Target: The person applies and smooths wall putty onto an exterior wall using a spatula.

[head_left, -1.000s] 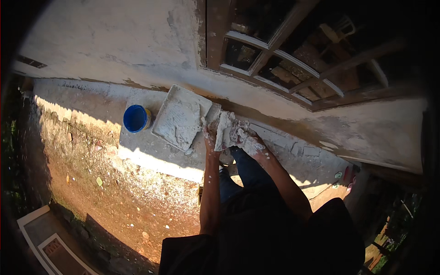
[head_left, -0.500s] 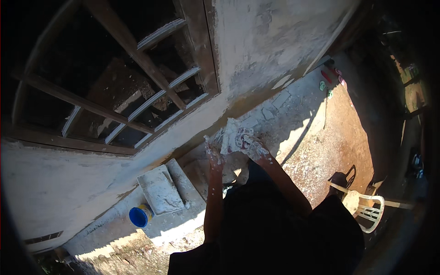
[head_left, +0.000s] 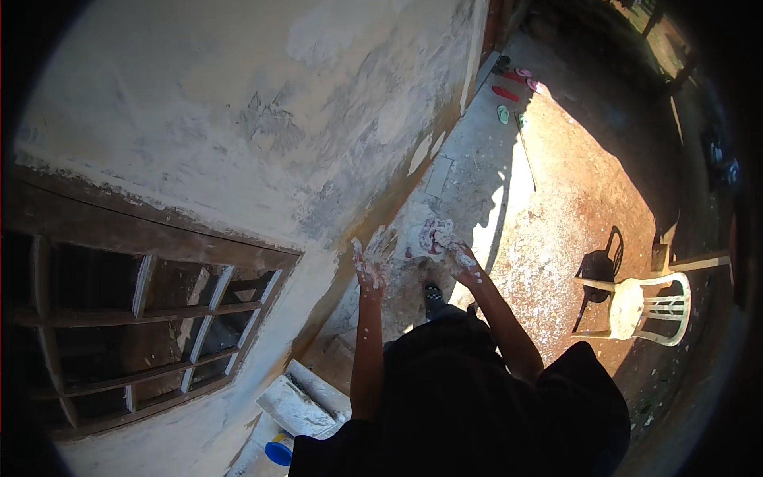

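Note:
My left hand (head_left: 373,264), coated in white paste, is held up with its fingers apart and nothing in them. To its right, my right hand (head_left: 455,259), just as smeared, grips a flat white-caked tool (head_left: 416,236) with some red showing on it. Its exact kind is hidden under the paste. A gap shows between the tool and my left fingers. Both hands are in front of my body, near the patchy white-coated wall (head_left: 318,151).
At lower left are a multi-paned wooden window (head_left: 159,318), a paste-smeared tray (head_left: 296,407) and a blue bucket (head_left: 279,450). A pale plastic chair (head_left: 648,306) stands right. Several sandals (head_left: 504,94) lie by the far wall, with a thin stick (head_left: 526,155) near them.
The view has turned right along the wall, so the window, tray and bucket sit lower left. My left hand has come away from the tool, its fingers spreading.

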### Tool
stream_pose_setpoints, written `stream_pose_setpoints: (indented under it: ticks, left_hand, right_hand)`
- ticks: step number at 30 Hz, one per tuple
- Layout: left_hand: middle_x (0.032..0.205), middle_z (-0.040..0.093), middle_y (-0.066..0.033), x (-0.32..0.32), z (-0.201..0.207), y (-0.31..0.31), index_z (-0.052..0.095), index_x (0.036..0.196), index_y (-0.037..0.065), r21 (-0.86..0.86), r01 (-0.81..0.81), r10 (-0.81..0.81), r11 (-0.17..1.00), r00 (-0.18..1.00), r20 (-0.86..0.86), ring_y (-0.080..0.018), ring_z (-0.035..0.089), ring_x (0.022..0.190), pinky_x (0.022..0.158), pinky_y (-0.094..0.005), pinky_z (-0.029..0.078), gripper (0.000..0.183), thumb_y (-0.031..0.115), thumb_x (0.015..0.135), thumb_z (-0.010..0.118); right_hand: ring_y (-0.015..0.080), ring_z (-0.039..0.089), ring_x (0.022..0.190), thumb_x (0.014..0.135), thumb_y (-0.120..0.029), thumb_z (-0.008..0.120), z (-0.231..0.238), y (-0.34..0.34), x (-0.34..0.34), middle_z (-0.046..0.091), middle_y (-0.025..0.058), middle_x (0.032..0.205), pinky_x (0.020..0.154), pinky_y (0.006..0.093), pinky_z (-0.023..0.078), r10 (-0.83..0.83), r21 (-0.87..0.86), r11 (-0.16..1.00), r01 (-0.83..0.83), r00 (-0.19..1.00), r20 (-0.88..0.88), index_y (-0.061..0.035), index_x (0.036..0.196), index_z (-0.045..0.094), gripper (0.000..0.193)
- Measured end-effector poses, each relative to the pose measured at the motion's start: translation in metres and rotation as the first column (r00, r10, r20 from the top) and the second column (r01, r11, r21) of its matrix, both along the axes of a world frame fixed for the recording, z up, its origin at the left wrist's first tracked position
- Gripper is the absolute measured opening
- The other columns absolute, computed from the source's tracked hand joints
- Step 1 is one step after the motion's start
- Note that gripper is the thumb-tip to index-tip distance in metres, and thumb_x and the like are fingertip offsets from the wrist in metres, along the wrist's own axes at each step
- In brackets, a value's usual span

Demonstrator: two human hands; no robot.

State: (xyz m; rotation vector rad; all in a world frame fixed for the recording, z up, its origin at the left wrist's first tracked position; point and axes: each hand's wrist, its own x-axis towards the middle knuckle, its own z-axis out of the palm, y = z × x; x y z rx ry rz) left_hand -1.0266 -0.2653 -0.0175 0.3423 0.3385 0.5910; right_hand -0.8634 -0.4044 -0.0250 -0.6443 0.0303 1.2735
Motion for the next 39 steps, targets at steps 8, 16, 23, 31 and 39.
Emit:
stream_pose_setpoints:
  ticks: [8,16,23,31,39]
  left_hand:
    - [0.131,0.028,-0.0215,0.076,-0.01,0.036,0.023,0.13,0.001,-0.067,0.139,-0.136,0.988,0.99,0.039,-0.0345,0.03,0.12,0.099,-0.0416,0.025,0.072,0.053,0.082,0.035]
    - [0.133,0.025,-0.021,0.151,-0.012,0.084,0.022,0.13,0.0,0.028,0.257,-0.256,0.966,0.966,-0.037,-0.0331,0.029,0.12,0.099,-0.0419,0.024,0.074,0.053,0.081,0.037]
    - [0.132,0.027,-0.0195,0.23,-0.008,0.136,0.023,0.13,0.002,0.028,0.408,-0.405,0.913,0.912,-0.07,-0.0304,0.032,0.119,0.095,-0.0396,0.028,0.074,0.055,0.081,0.036]
    - [0.129,0.03,-0.0222,0.331,-0.017,0.169,0.023,0.13,0.0,0.027,0.473,-0.469,0.881,0.879,-0.088,-0.0334,0.035,0.116,0.094,-0.0436,0.03,0.072,0.053,0.082,0.034]
    - [0.128,0.031,-0.0235,0.486,-0.043,0.209,0.024,0.129,-0.002,0.049,0.335,-0.329,0.941,0.939,-0.101,-0.0346,0.035,0.116,0.093,-0.0443,0.032,0.071,0.052,0.083,0.034]
  right_hand:
    - [0.0172,0.055,0.093,0.085,-0.01,0.044,0.002,0.012,0.086,0.054,0.0087,0.106,0.081,0.0268,0.046,-0.173,0.009,0.985,0.173,0.985,-0.002,0.0005,0.112,0.046,0.029]
    - [0.0173,0.056,0.092,0.085,-0.009,0.043,-0.011,0.047,0.141,0.055,0.0089,0.104,0.079,0.0278,0.048,-0.314,0.027,0.948,0.317,0.946,-0.073,0.0007,0.108,0.049,0.026]
    - [0.0172,0.057,0.089,0.081,-0.009,0.051,-0.022,0.078,0.183,0.056,0.0092,0.101,0.076,0.0269,0.049,-0.363,0.015,0.931,0.365,0.929,-0.072,0.0006,0.105,0.051,0.026]
    - [0.0178,0.054,0.095,0.084,-0.008,0.045,-0.014,0.113,0.3,0.054,0.0105,0.104,0.085,0.0263,0.045,-0.508,0.047,0.857,0.513,0.856,-0.091,0.0024,0.107,0.049,0.025]
    - [0.0123,0.058,0.074,0.085,-0.009,0.043,-0.06,0.151,0.496,0.059,0.0054,0.088,0.056,0.0229,0.05,-0.462,-0.004,0.887,0.463,0.885,-0.062,-0.001,0.096,0.054,0.017]
